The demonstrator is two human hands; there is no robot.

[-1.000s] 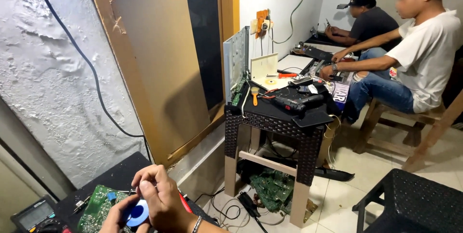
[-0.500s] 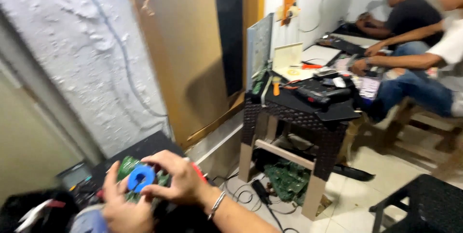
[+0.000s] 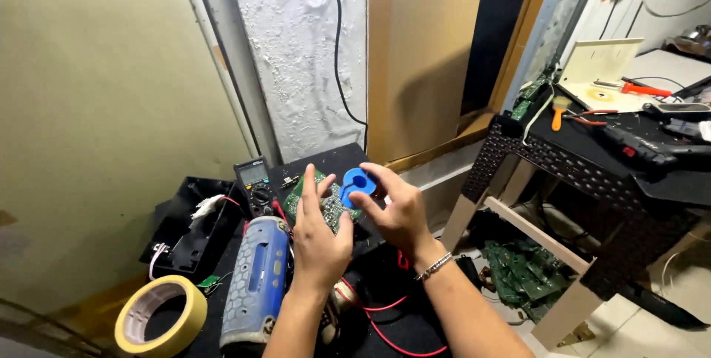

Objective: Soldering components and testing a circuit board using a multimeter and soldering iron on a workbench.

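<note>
The right hand [image 3: 396,213] is gripping a small blue spool [image 3: 355,182] between thumb and fingers, holding it just above a green circuit board [image 3: 326,206]. The left hand [image 3: 318,236] is resting over this board with the fingers spread and pointing up; I cannot tell if it is grasping the board or only touching it. A metal bracelet [image 3: 433,265] is sitting on the right wrist. Beside the left hand a blue-grey speaker [image 3: 255,284] is lying, and a roll of yellow tape [image 3: 159,317] is lying near it. A multimeter [image 3: 255,184] is standing behind the board, and red wires [image 3: 378,313] are running under the arms. A black table [image 3: 592,165] is standing to the right.
</note>
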